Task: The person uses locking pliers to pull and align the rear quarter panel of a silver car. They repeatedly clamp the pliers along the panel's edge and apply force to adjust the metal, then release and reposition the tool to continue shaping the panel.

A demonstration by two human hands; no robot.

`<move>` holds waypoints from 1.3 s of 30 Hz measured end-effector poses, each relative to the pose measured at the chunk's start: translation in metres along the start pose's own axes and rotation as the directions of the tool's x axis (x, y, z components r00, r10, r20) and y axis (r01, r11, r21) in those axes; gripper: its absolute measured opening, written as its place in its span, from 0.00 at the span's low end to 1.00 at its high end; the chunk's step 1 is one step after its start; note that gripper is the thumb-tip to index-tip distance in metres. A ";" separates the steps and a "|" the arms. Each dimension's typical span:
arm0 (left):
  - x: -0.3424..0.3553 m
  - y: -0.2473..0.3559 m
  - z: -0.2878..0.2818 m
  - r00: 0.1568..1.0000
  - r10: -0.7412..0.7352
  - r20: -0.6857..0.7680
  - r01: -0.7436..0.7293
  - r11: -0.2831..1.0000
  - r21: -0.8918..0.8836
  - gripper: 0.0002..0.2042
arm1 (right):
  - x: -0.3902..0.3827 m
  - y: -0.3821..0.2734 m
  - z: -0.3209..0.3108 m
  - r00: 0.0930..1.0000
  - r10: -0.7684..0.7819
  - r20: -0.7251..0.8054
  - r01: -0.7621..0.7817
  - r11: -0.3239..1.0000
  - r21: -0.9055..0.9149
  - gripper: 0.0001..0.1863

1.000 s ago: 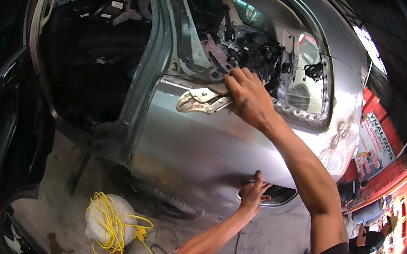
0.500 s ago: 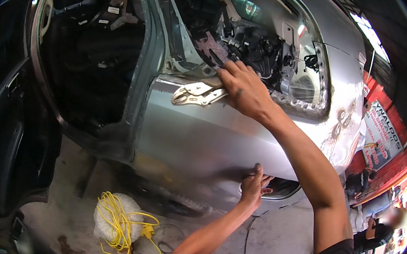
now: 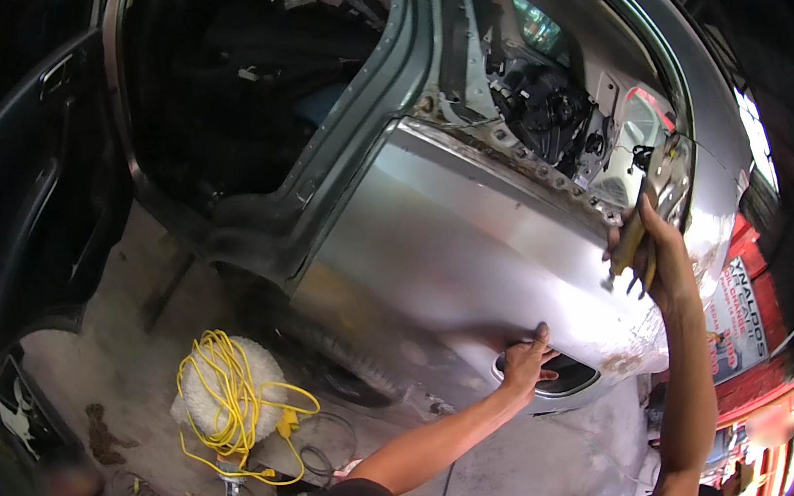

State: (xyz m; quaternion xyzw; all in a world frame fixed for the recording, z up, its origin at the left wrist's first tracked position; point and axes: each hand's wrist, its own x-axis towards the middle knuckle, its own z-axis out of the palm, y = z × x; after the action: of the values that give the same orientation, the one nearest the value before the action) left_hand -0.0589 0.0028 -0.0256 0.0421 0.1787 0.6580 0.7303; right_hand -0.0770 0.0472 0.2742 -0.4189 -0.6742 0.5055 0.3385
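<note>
My right hand [image 3: 664, 249] is closed around the handles of metal locking pliers [image 3: 671, 176]. Their jaws point up toward the lower corner of the car's window opening, at its rear edge; whether they touch the metal I cannot tell. Below, a silver rear side panel [image 3: 454, 232] of the car stretches across the middle, with scuffed, bare patches toward its right end. Against the panel's lower part rests my left hand [image 3: 526, 368], thumb raised and fingers spread at the rim of a dark rounded opening [image 3: 573, 377].
An opened black door [image 3: 12, 223] stands at left beside the door frame. A fluffy white polishing pad [image 3: 258, 362] lies on the floor, wound with a yellow cord [image 3: 221, 381]. Exposed inner parts [image 3: 542, 104] show through the window opening. A sign [image 3: 734, 327] hangs at right.
My right hand has carried the locking pliers rightward and down, from the panel's upper front edge to the window's rear corner. The left hand stays by the rounded opening; the view has shifted.
</note>
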 end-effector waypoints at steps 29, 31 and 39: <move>-0.005 0.001 0.011 1.000 0.014 -0.004 -0.014 0.999 -0.039 0.37 | -0.040 -0.035 0.018 0.976 -0.140 0.165 0.205 0.361 -0.910 0.48; 0.001 0.001 0.005 1.000 0.021 -0.010 -0.021 1.000 -0.020 0.38 | -0.022 -0.040 0.018 0.914 -0.271 0.303 0.334 0.078 -0.939 0.47; -0.006 0.005 0.006 0.999 -0.035 -0.019 0.035 0.999 -0.009 0.40 | 0.032 -0.068 0.049 0.964 -0.213 0.160 0.090 -0.305 -0.948 0.42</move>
State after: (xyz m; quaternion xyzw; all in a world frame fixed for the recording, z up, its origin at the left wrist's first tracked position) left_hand -0.0626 -0.0016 -0.0176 0.0295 0.1832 0.6463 0.7401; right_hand -0.1483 0.0471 0.3285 -0.4492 -0.8405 -0.2997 -0.0440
